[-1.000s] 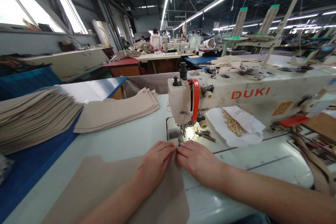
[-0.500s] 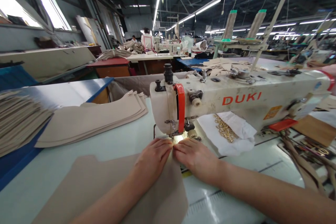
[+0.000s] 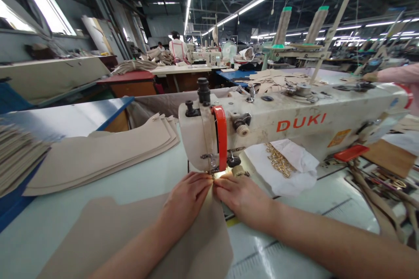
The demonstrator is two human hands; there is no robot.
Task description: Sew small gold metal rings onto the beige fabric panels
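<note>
A large beige fabric panel (image 3: 131, 231) lies on the pale sewing table, its far corner under the head of a white sewing machine (image 3: 199, 139) marked DUKI. My left hand (image 3: 188, 196) is closed at that corner, fingers together on the fabric just before the lit needle area. Close against it, my right hand (image 3: 242, 198) grips the panel's right edge with bunched fingers. The fingertips of both hands nearly meet, and they hide the needle and the exact pinch.
Beige cut panels (image 3: 108, 152) are stacked left of the machine, beside another thick pile (image 3: 19, 157). Gold-coloured metal hardware (image 3: 279, 160) lies on white wrapping (image 3: 303, 168) under the machine arm. Thread cones (image 3: 282, 26) stand behind. A co-worker's pink sleeve (image 3: 397, 73) reaches in at right.
The view has shifted slightly. My hands and the panel stay almost in place at the needle area. At right, a co-worker's hand and pink sleeve show more than before.
</note>
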